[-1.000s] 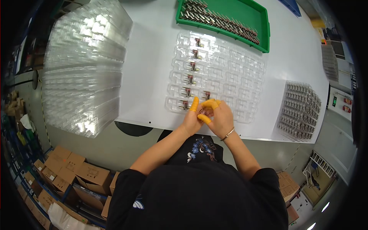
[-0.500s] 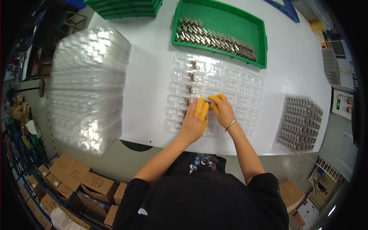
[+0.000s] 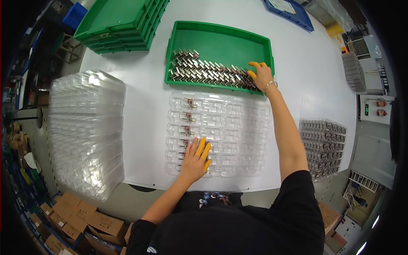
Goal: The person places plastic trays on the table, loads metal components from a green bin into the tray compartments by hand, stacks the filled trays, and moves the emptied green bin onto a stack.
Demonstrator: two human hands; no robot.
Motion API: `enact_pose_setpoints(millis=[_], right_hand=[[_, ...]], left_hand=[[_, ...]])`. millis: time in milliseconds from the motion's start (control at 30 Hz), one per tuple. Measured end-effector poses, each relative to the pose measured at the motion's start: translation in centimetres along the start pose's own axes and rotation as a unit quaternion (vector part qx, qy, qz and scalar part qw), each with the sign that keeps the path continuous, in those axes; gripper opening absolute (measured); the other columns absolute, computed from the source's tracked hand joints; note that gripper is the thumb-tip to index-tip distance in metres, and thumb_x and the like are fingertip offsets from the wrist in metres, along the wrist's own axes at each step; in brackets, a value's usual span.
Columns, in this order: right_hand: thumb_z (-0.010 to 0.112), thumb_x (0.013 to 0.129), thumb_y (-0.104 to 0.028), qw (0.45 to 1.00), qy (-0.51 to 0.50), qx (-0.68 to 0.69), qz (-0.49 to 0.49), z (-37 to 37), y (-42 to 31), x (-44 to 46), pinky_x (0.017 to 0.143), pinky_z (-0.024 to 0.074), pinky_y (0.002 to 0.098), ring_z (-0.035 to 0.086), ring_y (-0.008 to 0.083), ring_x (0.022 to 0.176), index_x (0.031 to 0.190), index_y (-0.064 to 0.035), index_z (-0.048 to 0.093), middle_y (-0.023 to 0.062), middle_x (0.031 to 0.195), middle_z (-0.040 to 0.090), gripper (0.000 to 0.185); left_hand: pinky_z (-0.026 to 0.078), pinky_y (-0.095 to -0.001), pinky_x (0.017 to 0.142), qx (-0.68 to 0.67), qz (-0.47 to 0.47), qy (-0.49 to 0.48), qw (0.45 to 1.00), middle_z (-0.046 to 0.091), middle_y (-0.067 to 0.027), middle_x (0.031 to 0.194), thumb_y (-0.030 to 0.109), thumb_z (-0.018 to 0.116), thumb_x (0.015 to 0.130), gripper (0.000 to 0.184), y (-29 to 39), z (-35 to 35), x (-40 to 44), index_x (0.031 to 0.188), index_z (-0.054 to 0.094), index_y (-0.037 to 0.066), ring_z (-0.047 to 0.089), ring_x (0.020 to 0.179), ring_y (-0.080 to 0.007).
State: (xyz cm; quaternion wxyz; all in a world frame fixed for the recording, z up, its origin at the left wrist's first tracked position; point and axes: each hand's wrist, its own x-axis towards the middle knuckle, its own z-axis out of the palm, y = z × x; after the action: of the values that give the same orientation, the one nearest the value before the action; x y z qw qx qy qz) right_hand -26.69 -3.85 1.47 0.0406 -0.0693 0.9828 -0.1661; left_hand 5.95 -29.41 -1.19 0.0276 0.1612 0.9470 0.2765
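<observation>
A clear plastic blister tray lies on the white table, with small silver-and-red metal parts in its left column. My left hand, with yellow finger cots on some fingers, lies flat over the tray's lower left, fingers spread; it hides some of the pockets there. Above the right end of the green bin is my right hand, thumb and forefinger apart in yellow cots. It is close to the rows of small metal parts inside the bin. No part shows between its fingers.
A tall stack of clear trays stands at the left, and a stack of filled trays at the right. Stacked green bins are at the back left, a blue tray at the back right. Cardboard boxes are below left.
My right hand has moved from the tray up to the right end of the green bin. My left hand stays on the tray's left side. The view has shifted.
</observation>
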Motion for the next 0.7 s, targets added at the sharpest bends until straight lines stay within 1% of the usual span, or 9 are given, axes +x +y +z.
enact_pose_setpoints(millis=[67, 100, 233, 433, 533, 567, 633, 667, 700], right_hand=[[0.054, 0.095, -0.021, 0.990, -0.105, -0.085, 0.049, -0.5, -0.9, 1.6, 0.086, 0.0504, 0.0419, 0.057, 0.0309, 0.100, 0.121, -0.0161, 0.060, 0.0122, 0.115, 0.058, 0.027], [0.054, 0.095, -0.021, 0.990, -0.105, -0.084, 0.048, -0.4, -1.1, 2.0, 0.086, 0.0504, 0.0419, 0.057, 0.0309, 0.100, 0.121, -0.0161, 0.060, 0.0122, 0.115, 0.058, 0.027], [0.051, 0.097, -0.028, 0.968, -0.209, -0.141, 0.005, 0.1, -2.2, 2.8, 0.089, 0.0501, 0.0454, 0.054, 0.0333, 0.107, 0.130, -0.0222, 0.052, 0.0121, 0.122, 0.053, 0.033], [0.049, 0.098, -0.026, 0.967, -0.215, -0.137, -0.007, 1.3, -0.5, 3.9, 0.087, 0.0508, 0.0446, 0.058, 0.0324, 0.100, 0.125, -0.0178, 0.054, 0.0136, 0.117, 0.057, 0.029], [0.048, 0.098, -0.023, 0.986, -0.161, -0.041, 0.006, 1.7, 1.7, 4.8, 0.082, 0.0508, 0.0429, 0.060, 0.0317, 0.092, 0.118, -0.0128, 0.056, 0.0148, 0.109, 0.061, 0.024], [0.048, 0.098, -0.022, 0.990, -0.143, -0.009, 0.009, 2.1, 2.2, 5.1, 0.081, 0.0508, 0.0423, 0.061, 0.0315, 0.089, 0.116, -0.0111, 0.057, 0.0152, 0.106, 0.062, 0.023], [0.048, 0.097, -0.021, 0.990, -0.140, 0.021, 0.006, 0.8, 1.0, 4.9, 0.079, 0.0505, 0.0419, 0.061, 0.0315, 0.086, 0.113, -0.0098, 0.057, 0.0153, 0.103, 0.063, 0.021], [0.048, 0.097, -0.020, 0.989, -0.136, 0.051, 0.003, -0.5, -0.2, 4.5, 0.078, 0.0501, 0.0414, 0.061, 0.0315, 0.084, 0.111, -0.0085, 0.058, 0.0154, 0.101, 0.063, 0.020], [0.048, 0.097, -0.020, 0.988, -0.132, 0.081, 0.001, -1.7, -1.4, 4.1, 0.076, 0.0498, 0.0410, 0.061, 0.0316, 0.082, 0.108, -0.0072, 0.058, 0.0155, 0.098, 0.064, 0.020]], left_hand=[[0.020, -0.0502, 0.115, -0.017, -0.007, -0.010, 1.000, 0.029, -0.0181, 0.154, 0.024, 0.062, 0.086, 0.059, -0.1, -0.2, 0.2, 0.138, 0.046, 0.002, 0.020, 0.145, -0.0403], [0.020, -0.0502, 0.115, -0.015, -0.008, -0.009, 1.000, 0.029, -0.0181, 0.154, 0.024, 0.062, 0.086, 0.059, -0.1, -0.5, 0.5, 0.138, 0.046, 0.002, 0.020, 0.145, -0.0403], [0.022, -0.0492, 0.114, -0.027, -0.015, -0.015, 0.999, 0.031, -0.0182, 0.153, 0.026, 0.061, 0.087, 0.055, 0.4, -1.3, 1.1, 0.135, 0.049, 0.001, 0.018, 0.145, -0.0396], [0.023, -0.0484, 0.115, -0.089, -0.014, 0.005, 0.996, 0.032, -0.0188, 0.152, 0.021, 0.060, 0.088, 0.055, 1.0, -1.8, 3.9, 0.137, 0.044, 0.002, 0.023, 0.144, -0.0389], [0.025, -0.0450, 0.114, -0.207, -0.034, 0.051, 0.977, 0.034, -0.0188, 0.150, 0.019, 0.057, 0.091, 0.052, 1.1, -1.4, 6.0, 0.138, 0.043, 0.001, 0.026, 0.143, -0.0363], [0.026, -0.0438, 0.114, -0.245, -0.040, 0.067, 0.966, 0.034, -0.0188, 0.150, 0.018, 0.056, 0.092, 0.052, 1.1, -1.4, 6.8, 0.138, 0.042, 0.001, 0.027, 0.142, -0.0354], [0.028, -0.0402, 0.114, -0.344, -0.103, 0.049, 0.932, 0.038, -0.0180, 0.147, 0.018, 0.053, 0.096, 0.049, 1.2, -1.7, 8.8, 0.139, 0.040, 0.001, 0.031, 0.140, -0.0304], [0.028, -0.0402, 0.114, -0.345, -0.105, 0.052, 0.931, 0.038, -0.0180, 0.147, 0.018, 0.053, 0.096, 0.049, 1.1, -1.7, 10.1, 0.139, 0.040, 0.001, 0.031, 0.140, -0.0304], [0.030, -0.0394, 0.112, -0.461, -0.155, 0.050, 0.872, 0.040, -0.0177, 0.145, 0.019, 0.052, 0.097, 0.047, 0.9, -1.6, 11.6, 0.139, 0.040, 0.001, 0.036, 0.137, -0.0290]])
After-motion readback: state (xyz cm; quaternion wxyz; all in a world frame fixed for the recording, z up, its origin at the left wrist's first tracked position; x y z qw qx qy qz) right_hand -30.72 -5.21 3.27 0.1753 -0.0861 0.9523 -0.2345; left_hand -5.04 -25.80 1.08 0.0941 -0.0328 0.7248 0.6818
